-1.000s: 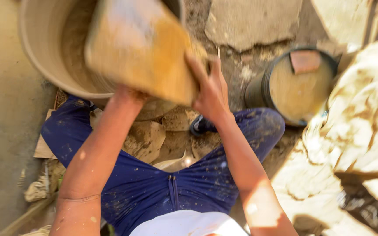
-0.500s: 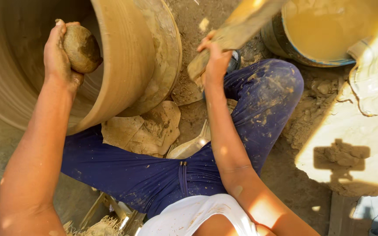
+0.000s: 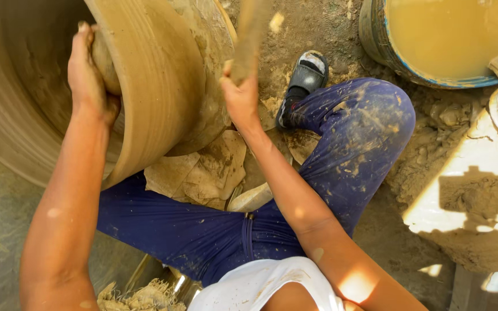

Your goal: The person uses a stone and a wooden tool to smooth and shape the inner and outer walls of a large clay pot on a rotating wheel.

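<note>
The left hand (image 3: 90, 78) is closed around a rounded clay-coloured stone (image 3: 106, 60), pressing it against the inner wall of the big clay pot (image 3: 157, 86) at ten o'clock. The right hand (image 3: 240, 98) grips a flat wooden paddle (image 3: 250, 34) upright just beside the pot's outer wall at twelve o'clock. A blue-rimmed tub (image 3: 387, 55) of muddy water sits at two o'clock, beyond a clay-smeared blue trouser knee (image 3: 370, 115) and a black sandal (image 3: 304, 80).

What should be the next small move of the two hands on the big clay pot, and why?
Probably a light tap of the wooden paddle on the clay pot wall. The right hand holds the paddle raised beside the outer wall, and the left hand presses a rounded stone against the inside, opposite it.
</note>
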